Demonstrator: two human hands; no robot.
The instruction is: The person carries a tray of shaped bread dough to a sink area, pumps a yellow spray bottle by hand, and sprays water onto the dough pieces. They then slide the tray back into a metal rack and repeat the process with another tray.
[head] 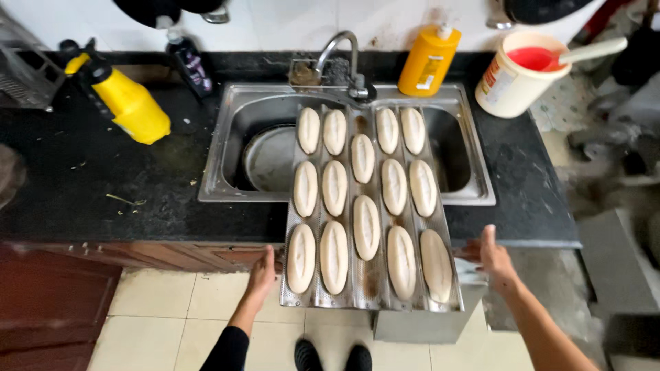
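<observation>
Both hands, left hand (262, 273) and right hand (493, 257), clasp the baguette tray (375, 271) edges over the sink (227, 148); tilting could slide the scored dough loaves (366, 227) off

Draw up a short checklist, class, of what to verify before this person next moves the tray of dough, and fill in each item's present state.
1. Left hand on the tray edge: ok.
2. Right hand on the other edge: cannot tell, touching but grip hidden.
3. Dough pieces lying in their channels: ok.
4. Far end supported over the sink: ok.
5. Tap clear of the dough: ok.
6. Near end supported from below: cannot tell.
</observation>
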